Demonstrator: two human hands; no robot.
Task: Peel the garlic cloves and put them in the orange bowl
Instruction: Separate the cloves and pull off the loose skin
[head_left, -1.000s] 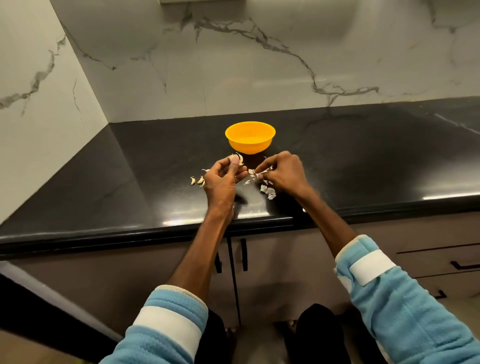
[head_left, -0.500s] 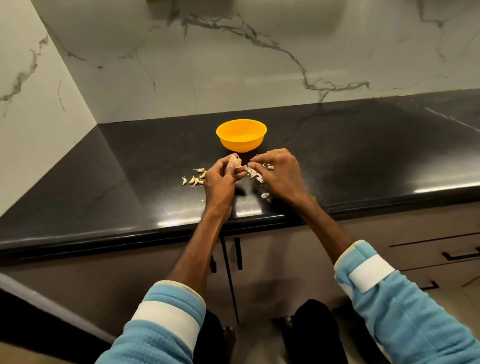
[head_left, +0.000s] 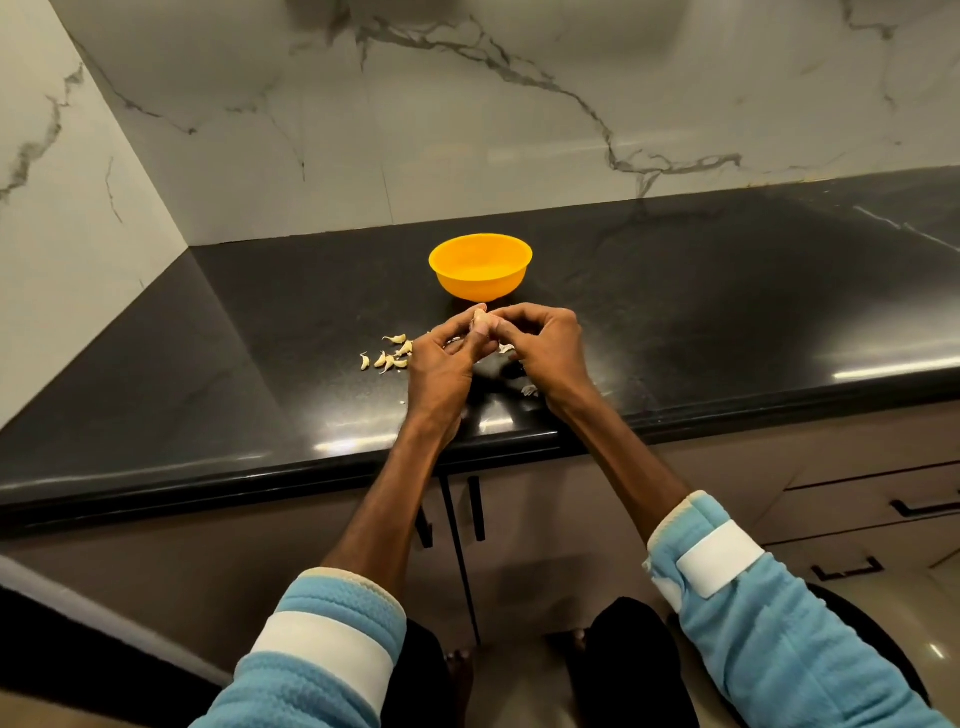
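The person's left hand (head_left: 441, 364) and right hand (head_left: 550, 353) meet just above the counter (head_left: 727, 312), and between their tips sits one garlic clove (head_left: 479, 325), held clear of the surface. The left fingers (head_left: 453, 335) are curled round the clove from its left and near side. The right fingers (head_left: 514, 315) are bent in from the right and pinch at its upper part, probably at the skin, though the clove is too small to show how much skin remains. Its long axis appears to run from near to far, with the paler tip pointing away toward the orange bowl (head_left: 480, 267). The bowl stands on the counter directly beyond the clove, close to the fingertips but not touching them, and nothing can be made out inside it. Both hands lie about equally near the bowl, so once the skin is off, either could carry the clove the short way straight ahead over the near rim. Loose cloves (head_left: 387, 356) lie in a small cluster on the counter just left of the left hand. A few peel scraps (head_left: 530, 389) lie under and beside the right wrist. The peeling looks unfinished, and most of the cloves look untouched.
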